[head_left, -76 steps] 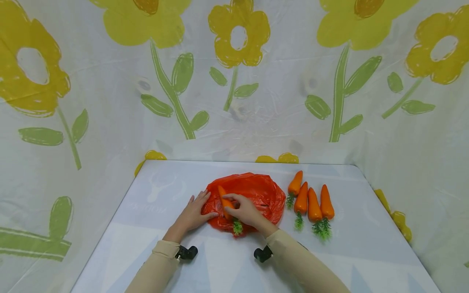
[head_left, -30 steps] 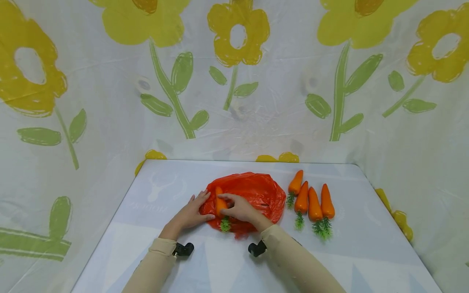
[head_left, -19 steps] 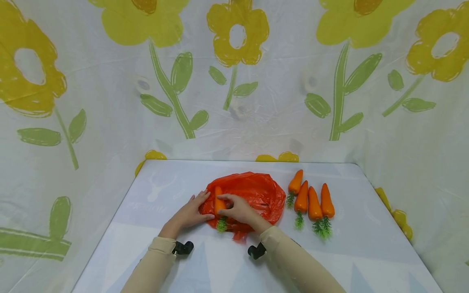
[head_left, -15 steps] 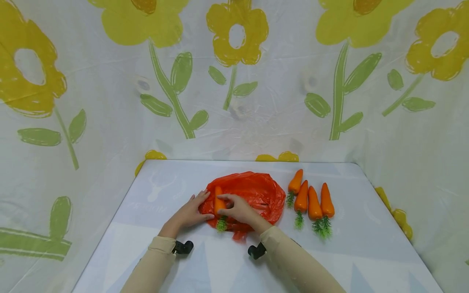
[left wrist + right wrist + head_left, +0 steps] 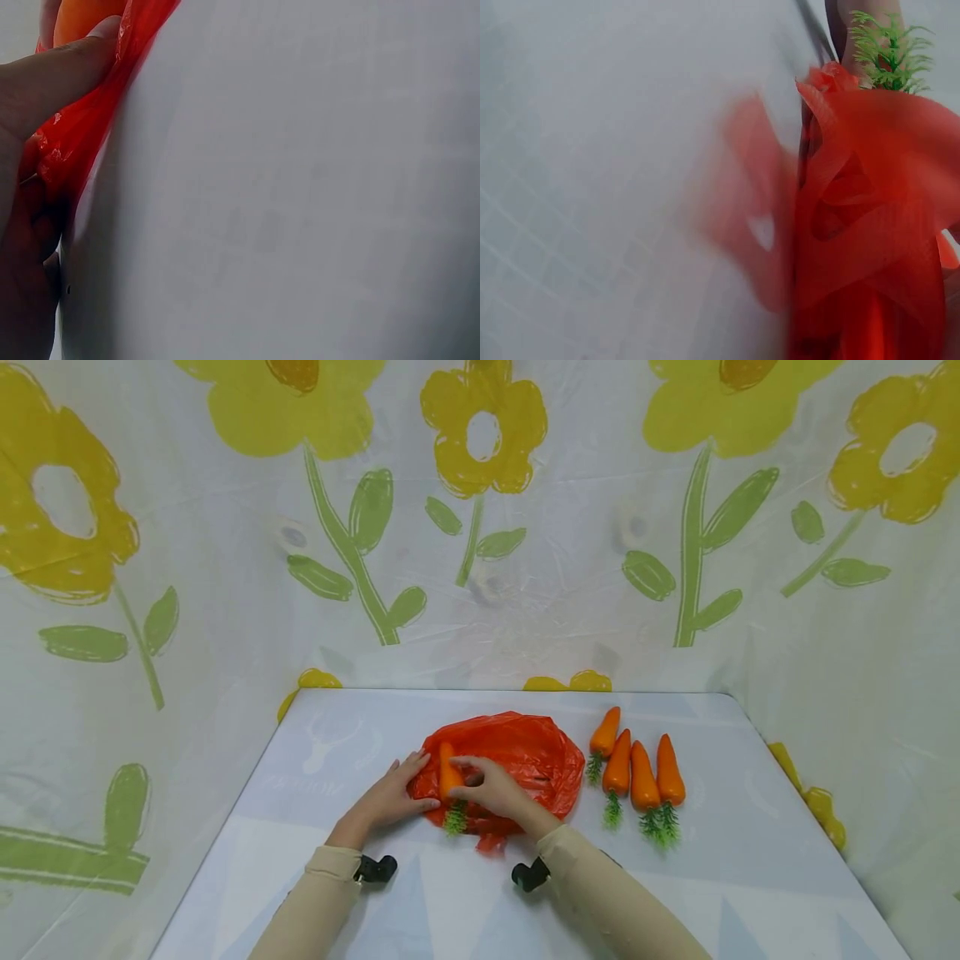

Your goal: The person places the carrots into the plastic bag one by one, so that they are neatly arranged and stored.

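Note:
A crumpled red plastic bag [image 5: 525, 756] lies at the middle of the white table [image 5: 750, 877]. My right hand [image 5: 491, 789] pinches an orange toy carrot [image 5: 449, 774] at the bag's left part, tip pointing away and green top [image 5: 455, 819] toward me. My left hand [image 5: 388, 797] grips the bag's left edge beside that carrot. In the left wrist view a thumb [image 5: 52, 79] presses the red bag [image 5: 82, 135] with the carrot [image 5: 82, 15] just beyond. The right wrist view shows the bag's folds [image 5: 870, 225], partly blurred, and the green top [image 5: 889, 49].
Several more orange carrots [image 5: 642, 777] with green tops lie in a row right of the bag. A flower-printed cloth [image 5: 480, 568] closes off the back and both sides of the table. White tabletop lies in front of the bag between my forearms.
Since 2.5 s ago my right hand has carried the carrot a little left and turned it straighter over the bag's left part. The last half second shows almost no movement.

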The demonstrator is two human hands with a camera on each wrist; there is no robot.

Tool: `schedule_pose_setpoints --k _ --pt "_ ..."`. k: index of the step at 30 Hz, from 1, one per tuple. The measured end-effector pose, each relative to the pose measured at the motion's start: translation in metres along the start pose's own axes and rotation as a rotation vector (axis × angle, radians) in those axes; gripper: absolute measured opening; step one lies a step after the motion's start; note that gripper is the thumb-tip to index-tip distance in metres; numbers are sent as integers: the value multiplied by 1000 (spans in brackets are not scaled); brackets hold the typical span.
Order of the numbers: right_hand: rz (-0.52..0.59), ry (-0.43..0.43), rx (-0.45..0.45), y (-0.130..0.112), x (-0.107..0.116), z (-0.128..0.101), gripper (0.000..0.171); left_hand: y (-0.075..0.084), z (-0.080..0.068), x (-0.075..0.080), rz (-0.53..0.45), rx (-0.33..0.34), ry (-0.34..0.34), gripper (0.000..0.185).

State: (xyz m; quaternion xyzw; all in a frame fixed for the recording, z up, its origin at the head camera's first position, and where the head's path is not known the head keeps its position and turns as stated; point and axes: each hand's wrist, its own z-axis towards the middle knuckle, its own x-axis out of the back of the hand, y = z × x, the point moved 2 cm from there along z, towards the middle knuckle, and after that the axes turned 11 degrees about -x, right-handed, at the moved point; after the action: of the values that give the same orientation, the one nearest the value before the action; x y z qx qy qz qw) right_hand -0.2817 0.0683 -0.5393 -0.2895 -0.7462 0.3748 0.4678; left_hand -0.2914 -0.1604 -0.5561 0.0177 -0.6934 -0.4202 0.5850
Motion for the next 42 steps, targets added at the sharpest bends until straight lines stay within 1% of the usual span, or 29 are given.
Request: schedule_pose_setpoints --k 3,12,17,23,28,42 --pt "3 0 -15 1 1 -1 59 1 -1 0 -9 4 2 95" --pt "28 -36 7 2 4 -3 56 2 -3 -1 0 8 0 95" --pt "46 -34 6 6 9 -3 53 2 -3 -2 -13 7 0 95" --pt "17 -19 2 7 17 -7 53 0 -3 -3 -11 12 5 96" --pt "16 -19 10 10 20 -9 52 0 -4 -2 -9 10 12 95" --pt "1 -14 43 11 28 -14 49 1 -2 -1 3 9 -3 96"
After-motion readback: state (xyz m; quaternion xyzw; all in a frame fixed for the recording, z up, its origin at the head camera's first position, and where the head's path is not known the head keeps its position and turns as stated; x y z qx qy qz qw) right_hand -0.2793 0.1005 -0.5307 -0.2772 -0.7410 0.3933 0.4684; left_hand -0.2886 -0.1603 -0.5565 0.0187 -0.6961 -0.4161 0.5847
